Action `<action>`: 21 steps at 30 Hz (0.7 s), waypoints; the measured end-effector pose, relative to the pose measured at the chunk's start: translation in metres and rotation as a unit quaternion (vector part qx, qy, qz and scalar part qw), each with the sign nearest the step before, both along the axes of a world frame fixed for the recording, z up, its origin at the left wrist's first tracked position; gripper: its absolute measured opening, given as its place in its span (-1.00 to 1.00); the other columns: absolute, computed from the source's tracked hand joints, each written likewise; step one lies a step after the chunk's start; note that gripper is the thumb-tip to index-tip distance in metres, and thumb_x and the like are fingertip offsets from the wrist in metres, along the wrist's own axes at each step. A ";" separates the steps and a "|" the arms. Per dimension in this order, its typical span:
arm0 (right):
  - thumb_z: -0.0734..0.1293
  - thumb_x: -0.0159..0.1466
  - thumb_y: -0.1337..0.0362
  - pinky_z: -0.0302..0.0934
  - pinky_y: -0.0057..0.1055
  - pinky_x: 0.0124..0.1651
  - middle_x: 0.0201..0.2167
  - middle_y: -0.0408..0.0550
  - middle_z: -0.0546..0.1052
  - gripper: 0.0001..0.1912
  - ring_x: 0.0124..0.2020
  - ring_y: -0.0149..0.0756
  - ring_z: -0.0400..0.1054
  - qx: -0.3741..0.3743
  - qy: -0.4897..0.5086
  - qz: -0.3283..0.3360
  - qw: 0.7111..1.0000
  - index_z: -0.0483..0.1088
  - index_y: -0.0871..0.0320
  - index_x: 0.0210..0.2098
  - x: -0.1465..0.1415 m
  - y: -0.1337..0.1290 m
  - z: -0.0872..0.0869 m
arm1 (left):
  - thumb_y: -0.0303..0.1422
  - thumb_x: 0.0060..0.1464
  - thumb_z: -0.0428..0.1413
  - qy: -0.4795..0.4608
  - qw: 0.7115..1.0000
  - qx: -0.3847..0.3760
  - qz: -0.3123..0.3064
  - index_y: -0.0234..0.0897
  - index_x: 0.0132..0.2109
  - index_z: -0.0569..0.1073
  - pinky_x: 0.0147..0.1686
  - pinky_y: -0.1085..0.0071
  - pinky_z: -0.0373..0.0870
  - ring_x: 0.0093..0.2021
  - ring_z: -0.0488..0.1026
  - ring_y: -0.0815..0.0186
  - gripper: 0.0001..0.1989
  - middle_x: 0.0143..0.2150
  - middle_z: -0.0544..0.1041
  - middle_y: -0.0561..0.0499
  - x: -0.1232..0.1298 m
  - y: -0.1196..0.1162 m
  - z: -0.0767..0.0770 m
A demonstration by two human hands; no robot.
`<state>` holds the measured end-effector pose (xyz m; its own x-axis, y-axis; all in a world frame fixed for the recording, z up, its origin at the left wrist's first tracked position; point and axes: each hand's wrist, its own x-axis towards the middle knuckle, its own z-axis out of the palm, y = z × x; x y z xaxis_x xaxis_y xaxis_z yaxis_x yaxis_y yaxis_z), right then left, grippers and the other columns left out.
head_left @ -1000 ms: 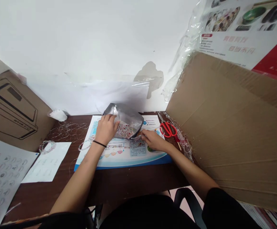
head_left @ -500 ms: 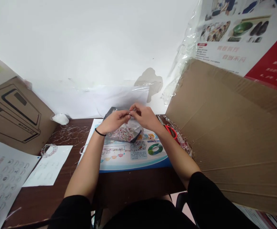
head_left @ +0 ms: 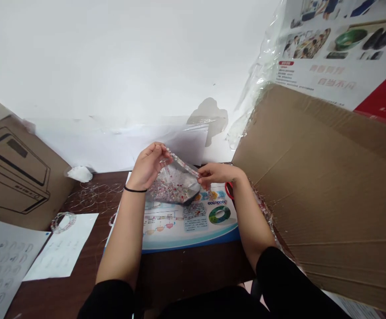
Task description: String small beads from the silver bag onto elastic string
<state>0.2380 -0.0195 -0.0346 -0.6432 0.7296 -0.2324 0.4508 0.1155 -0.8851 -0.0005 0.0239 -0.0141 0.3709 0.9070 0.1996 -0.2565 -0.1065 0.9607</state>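
A strand of small clear and reddish beads (head_left: pixel 183 164) stretches between my two hands, sloping down to the right. My left hand (head_left: pixel 149 165), with a black band at its wrist, pinches the strand's upper end. Closed on the lower end is my right hand (head_left: pixel 214 173). Below the strand lies an open plastic bag of loose beads (head_left: pixel 169 187), partly behind my left hand. More beads are scattered on the printed sheet (head_left: pixel 179 239) under the bag.
Red-handled scissors (head_left: pixel 229 190) lie partly behind my right forearm. Beaded bracelets (head_left: pixel 63 222) rest on a white paper (head_left: pixel 67 248) at left, near tangled clear thread (head_left: pixel 95 195). Cardboard boxes (head_left: pixel 13 166) and a tall cardboard panel (head_left: pixel 315 177) flank the table.
My hands were together at the fingertips above the bag. They have moved apart, left hand to the left, right hand right and down, with the bead strand now showing taut between them.
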 end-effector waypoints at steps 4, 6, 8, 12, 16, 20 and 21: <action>0.23 0.29 0.16 0.14 -0.50 -0.48 -0.59 -0.24 0.35 -0.79 -0.58 -0.51 0.22 0.077 0.069 -0.101 0.989 0.32 0.18 -0.36 -0.011 -0.009 0.015 | -0.10 0.10 0.08 0.241 0.967 0.051 -0.068 -0.33 -0.26 0.45 -0.10 0.28 0.40 -0.19 0.46 0.22 -0.67 -0.25 0.51 -0.10 -0.009 0.008 -0.008; 0.20 0.31 0.16 0.06 -0.52 -0.50 -0.59 -0.25 0.31 -0.79 -0.58 -0.53 0.16 0.118 0.127 -0.146 0.974 0.34 0.18 -0.30 -0.024 -0.011 0.023 | -0.12 0.10 0.07 0.326 0.933 0.111 -0.101 -0.32 -0.11 0.49 0.02 0.25 0.35 0.00 0.43 0.14 -0.63 -0.06 0.52 -0.14 -0.008 0.007 -0.009; 0.19 0.32 0.15 0.00 -0.51 -0.51 -0.59 -0.26 0.29 -0.77 -0.59 -0.54 0.10 0.142 0.146 -0.172 0.964 0.34 0.18 -0.32 -0.038 -0.010 0.028 | -0.18 0.09 0.09 0.325 0.924 0.149 -0.134 -0.27 0.07 0.43 0.07 0.27 0.32 0.12 0.37 0.14 -0.57 0.10 0.45 -0.14 -0.005 0.003 -0.008; 0.20 0.29 0.20 0.05 -0.47 -0.42 -0.58 -0.22 0.34 -0.77 -0.54 -0.50 0.17 0.220 0.074 -0.214 0.949 0.30 0.18 -0.44 -0.059 -0.004 0.032 | -0.26 0.11 0.08 0.243 0.942 0.160 -0.169 -0.29 0.18 0.32 0.00 0.31 0.37 0.07 0.40 0.18 -0.50 0.09 0.45 -0.16 0.002 -0.004 -0.005; 0.22 0.25 0.26 0.12 -0.43 -0.35 -0.53 -0.22 0.42 -0.92 -0.48 -0.43 0.27 0.241 0.060 -0.234 0.940 0.26 0.14 -0.28 -0.068 -0.003 0.035 | -0.29 0.12 0.07 0.262 0.945 0.149 -0.129 -0.34 0.09 0.37 -0.21 0.37 0.41 -0.21 0.46 0.28 -0.59 -0.20 0.52 -0.07 0.001 -0.001 -0.009; 0.20 0.28 0.26 0.12 -0.42 -0.35 -0.52 -0.23 0.39 -0.88 -0.47 -0.42 0.25 0.251 0.075 -0.211 0.942 0.20 0.12 -0.19 -0.069 -0.002 0.034 | -0.27 0.09 0.10 0.310 0.929 0.161 -0.124 -0.31 -0.17 0.49 -0.38 0.45 0.34 -0.37 0.39 0.34 -0.78 -0.39 0.45 0.02 -0.002 0.000 -0.009; 0.18 0.29 0.27 0.12 -0.41 -0.34 -0.52 -0.23 0.38 -0.88 -0.46 -0.42 0.25 0.248 0.081 -0.206 0.943 0.19 0.12 -0.18 -0.068 -0.002 0.033 | -0.26 0.09 0.10 0.309 0.928 0.157 -0.136 -0.30 -0.22 0.49 -0.39 0.45 0.33 -0.38 0.39 0.34 -0.80 -0.42 0.44 0.02 -0.002 -0.001 -0.008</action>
